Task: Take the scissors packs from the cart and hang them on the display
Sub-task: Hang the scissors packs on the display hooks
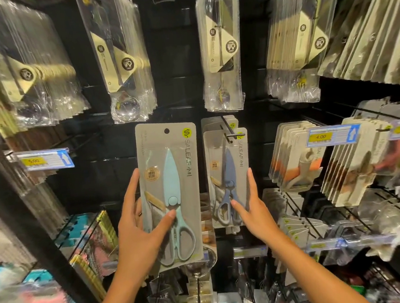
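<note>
While the light-blue scissors pack (171,194) is unhung, pinched by the left hand (138,230), the right hand (253,209), fingers spread, steadies the hung dark-blue pack (228,177); its peg (228,134) lies at two o'clock, awaiting the hole.

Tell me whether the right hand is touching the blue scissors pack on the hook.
Touching: the head view shows the right hand with its fingers against the blue scissors pack.
</note>
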`<control>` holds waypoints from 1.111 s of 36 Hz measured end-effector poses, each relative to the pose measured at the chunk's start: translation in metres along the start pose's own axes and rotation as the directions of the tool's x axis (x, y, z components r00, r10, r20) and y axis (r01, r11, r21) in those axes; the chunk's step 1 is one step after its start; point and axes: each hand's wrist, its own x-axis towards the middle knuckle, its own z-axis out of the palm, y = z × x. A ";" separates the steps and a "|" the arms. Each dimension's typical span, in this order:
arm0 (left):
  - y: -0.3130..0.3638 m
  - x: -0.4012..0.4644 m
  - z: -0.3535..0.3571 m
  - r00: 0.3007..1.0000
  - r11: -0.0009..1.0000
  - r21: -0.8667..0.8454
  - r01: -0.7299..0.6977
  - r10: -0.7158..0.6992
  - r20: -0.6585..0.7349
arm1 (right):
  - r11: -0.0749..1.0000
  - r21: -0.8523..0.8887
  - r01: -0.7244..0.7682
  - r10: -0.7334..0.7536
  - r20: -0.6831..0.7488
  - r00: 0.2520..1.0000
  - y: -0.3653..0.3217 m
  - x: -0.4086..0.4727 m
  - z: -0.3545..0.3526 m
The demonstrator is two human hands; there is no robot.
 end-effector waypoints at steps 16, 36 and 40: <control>0.007 0.009 0.007 1.000 1.000 0.000 -0.007 0.007 -0.019 | 0.990 -0.132 -0.044 0.040 -0.034 0.999 0.015 0.055 0.000; -0.014 0.002 0.027 0.997 1.000 -0.025 0.011 -0.009 0.071 | 0.934 0.319 0.158 -0.194 0.083 0.978 -0.085 -0.031 -0.008; -0.015 -0.003 0.036 0.994 0.996 -0.075 0.041 -0.034 0.102 | 0.928 0.349 0.135 -0.152 0.023 0.988 -0.081 -0.037 -0.007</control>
